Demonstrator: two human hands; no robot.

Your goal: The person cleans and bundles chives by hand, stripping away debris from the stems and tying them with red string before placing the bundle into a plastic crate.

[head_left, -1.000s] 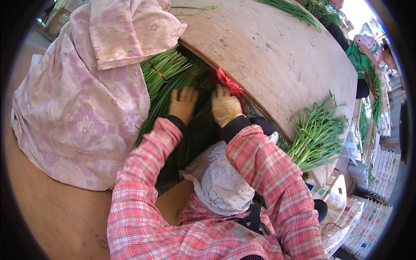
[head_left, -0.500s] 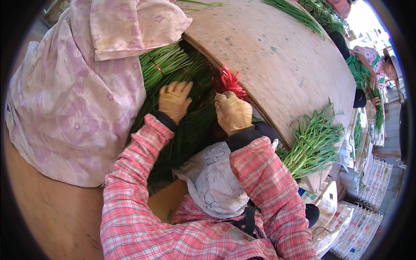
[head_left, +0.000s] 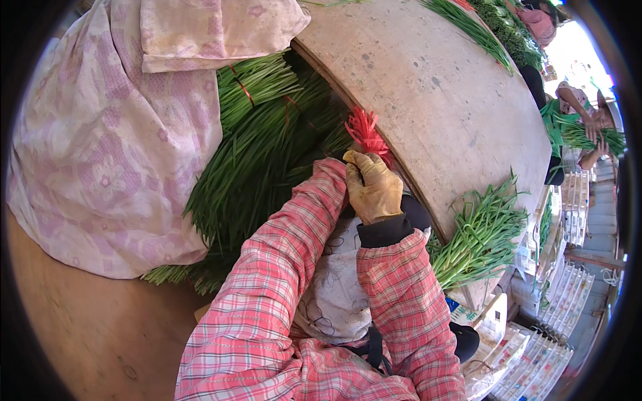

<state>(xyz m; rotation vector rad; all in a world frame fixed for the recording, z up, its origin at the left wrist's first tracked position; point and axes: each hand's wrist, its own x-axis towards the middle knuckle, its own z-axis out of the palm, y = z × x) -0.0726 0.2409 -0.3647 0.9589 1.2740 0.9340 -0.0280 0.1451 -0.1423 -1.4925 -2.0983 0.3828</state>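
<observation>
Fingers curled close to the thumb on the gloved right hand; whether they clamped anything, I could not tell. Red ties, thin and shiny, lay just beyond, beside the wooden board, fanning lengthwise toward upper left. Earlier, the left hand showed above the greens; now its plaid sleeve hid it.

Readable text: none — no word or number can be made out.
Lower white stack: small coloured marks across its layers, too small to read.
Upper white stack: coloured specks — print or pattern, cannot tell which.
Blue-and-green patch: just beside the near corner of the table, too small to tell whether it bears lettering.
</observation>
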